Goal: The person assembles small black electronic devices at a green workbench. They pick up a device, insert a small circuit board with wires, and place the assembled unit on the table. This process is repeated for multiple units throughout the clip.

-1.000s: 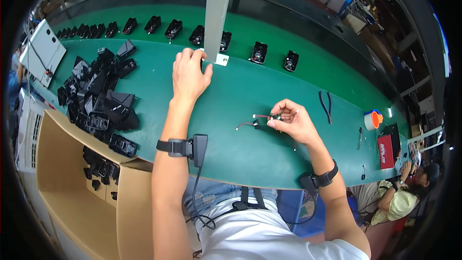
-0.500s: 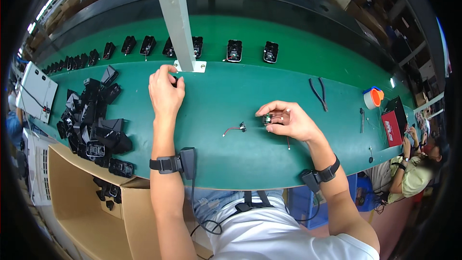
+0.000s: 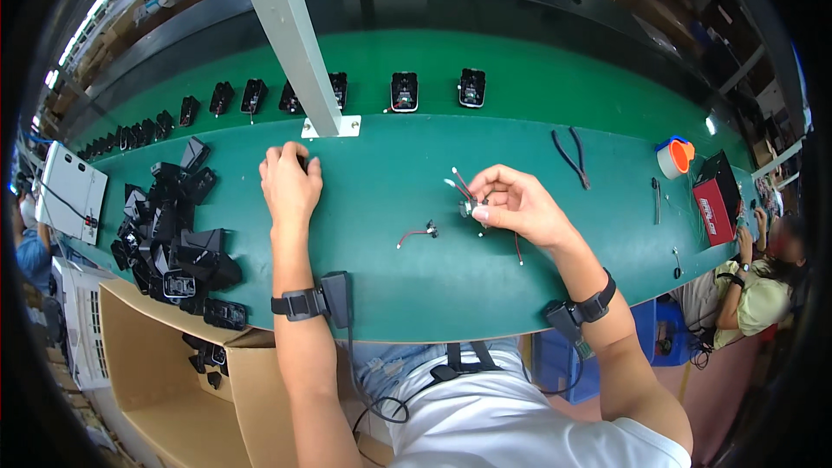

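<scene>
Between the thumb and fingers of my right hand is a small circuit board with wires; its red and white leads stick up toward the far left. My left hand is curled near the foot of the grey post, closed on a small black part that its fingers mostly hide. On the green table between my hands lies a loose wired connector piece with a short red lead. Another thin red lead shows just below my right hand.
A heap of black plastic housings covers the table's left side, above an open cardboard box. Black shells line the far green strip, behind the post. Pliers, a tape roll and a red box are at right, near another person.
My right hand has turned the wired board, so its leads now point up and away. My left hand stays curled by the post. The whole view has shifted slightly.
</scene>
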A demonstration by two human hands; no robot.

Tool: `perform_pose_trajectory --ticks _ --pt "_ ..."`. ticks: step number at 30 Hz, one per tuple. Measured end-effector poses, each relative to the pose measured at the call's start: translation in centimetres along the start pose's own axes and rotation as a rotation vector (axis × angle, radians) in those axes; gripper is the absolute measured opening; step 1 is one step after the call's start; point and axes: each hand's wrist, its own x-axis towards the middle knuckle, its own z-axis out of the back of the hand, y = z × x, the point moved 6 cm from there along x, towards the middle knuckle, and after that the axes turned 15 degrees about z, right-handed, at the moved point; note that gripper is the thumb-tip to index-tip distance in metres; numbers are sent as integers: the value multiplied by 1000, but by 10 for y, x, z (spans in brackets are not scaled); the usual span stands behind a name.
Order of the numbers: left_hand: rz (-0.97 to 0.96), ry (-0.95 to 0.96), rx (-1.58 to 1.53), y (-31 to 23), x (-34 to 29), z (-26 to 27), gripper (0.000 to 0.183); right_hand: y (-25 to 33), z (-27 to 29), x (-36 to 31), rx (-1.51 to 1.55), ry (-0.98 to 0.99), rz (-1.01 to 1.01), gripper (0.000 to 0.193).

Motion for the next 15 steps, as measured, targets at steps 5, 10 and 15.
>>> perform_pose_trajectory --ticks 5,10,15 --pt "-67 17 -42 -8 -4 2 22 -4 4 -1 89 16 21 19" --pt "-233 155 -98 -32 -21 7 44 -5 13 -1 176 -12 17 16" --pt "-569 396 -176 -40 -38 10 72 2 16 3 225 -157 52 13"
